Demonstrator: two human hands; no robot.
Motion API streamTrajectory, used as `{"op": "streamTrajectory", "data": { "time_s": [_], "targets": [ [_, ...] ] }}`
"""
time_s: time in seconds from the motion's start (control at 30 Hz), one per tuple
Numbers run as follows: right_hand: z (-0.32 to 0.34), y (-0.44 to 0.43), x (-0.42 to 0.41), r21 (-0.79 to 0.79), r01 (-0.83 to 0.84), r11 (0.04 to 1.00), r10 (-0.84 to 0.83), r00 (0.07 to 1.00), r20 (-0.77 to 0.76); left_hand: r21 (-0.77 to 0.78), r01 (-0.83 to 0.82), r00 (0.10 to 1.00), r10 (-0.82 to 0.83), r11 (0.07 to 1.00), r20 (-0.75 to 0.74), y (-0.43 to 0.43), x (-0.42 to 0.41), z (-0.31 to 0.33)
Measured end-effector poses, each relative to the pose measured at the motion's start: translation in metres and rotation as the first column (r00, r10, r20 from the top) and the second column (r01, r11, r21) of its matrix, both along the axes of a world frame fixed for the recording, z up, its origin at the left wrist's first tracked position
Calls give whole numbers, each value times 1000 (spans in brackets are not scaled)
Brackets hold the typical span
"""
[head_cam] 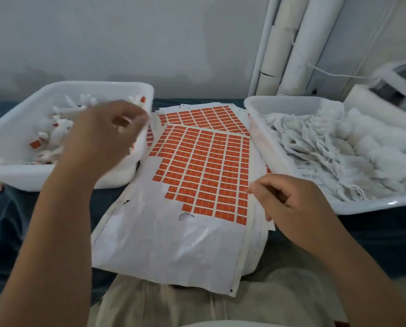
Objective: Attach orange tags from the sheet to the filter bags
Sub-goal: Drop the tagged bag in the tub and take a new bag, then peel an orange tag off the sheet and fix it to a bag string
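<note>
We judge ourselves partway: the sheet [204,166] is stripped at its lower left, but most orange tags [211,147] remain. Left of it lie tagged bags [55,135], right of it many untagged filter bags [327,142]. Our left hand [103,138] pinches a white bag [121,127]. Our right hand [289,204] curls at the sheet's right edge; whether it holds anything we cannot tell.

- white plastic tub [55,87] at left; second white tub [280,100] at right
- dark blue cloth [6,220] under both tubs
- white tubes [298,43] leaning on pale wall [126,31], back right
- white string [334,73] running to a blurred grey device [390,90], far right
- beige fabric [173,305] at bottom edge
</note>
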State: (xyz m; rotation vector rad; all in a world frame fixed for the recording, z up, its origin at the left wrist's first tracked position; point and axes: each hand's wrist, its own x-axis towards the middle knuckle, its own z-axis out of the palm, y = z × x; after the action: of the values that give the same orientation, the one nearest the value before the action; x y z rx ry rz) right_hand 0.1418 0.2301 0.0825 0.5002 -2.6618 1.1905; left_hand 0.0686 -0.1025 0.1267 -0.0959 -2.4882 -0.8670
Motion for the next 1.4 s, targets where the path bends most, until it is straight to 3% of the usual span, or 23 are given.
{"op": "streamTrajectory", "data": {
  "time_s": [0.07,0.13,0.2,0.27,0.37,0.6,0.77,0.97,1.1,1.2,1.4],
  "targets": [
    [7,8,-1,-38,38,999,-39,999,-35,-48,293,930,-272,955,248,30,26,-3],
    [14,19,0,-62,89,994,-95,991,-90,-61,485,766,-390,872,510,55,42,-18],
    [20,32,-1,-45,176,983,-181,970,-164,-88,593,623,-388,800,680,74,48,-46],
    [25,51,-5,-27,295,955,-293,929,-225,-215,647,590,-301,731,749,86,51,-78],
    [28,81,-12,-2,445,896,-434,872,-226,-377,621,662,-204,687,721,97,50,-114],
    [25,107,-24,132,503,854,-496,864,-81,-472,377,861,-115,797,495,127,48,-140],
    [28,100,-60,409,426,807,-461,887,-13,-461,314,887,-84,830,453,140,55,-141],
    [35,86,-126,722,408,559,-526,847,-72,-444,293,889,-71,847,452,150,61,-141],
    [27,81,-141,791,383,477,-486,865,-126,-437,293,890,-75,851,451,155,62,-143],
    [36,92,-132,708,470,527,-456,860,-231,-435,289,892,-74,853,446,155,62,-144],
    [64,98,-99,340,430,837,-331,891,-312,-393,285,874,-68,874,482,155,61,-137]
  ]
}}
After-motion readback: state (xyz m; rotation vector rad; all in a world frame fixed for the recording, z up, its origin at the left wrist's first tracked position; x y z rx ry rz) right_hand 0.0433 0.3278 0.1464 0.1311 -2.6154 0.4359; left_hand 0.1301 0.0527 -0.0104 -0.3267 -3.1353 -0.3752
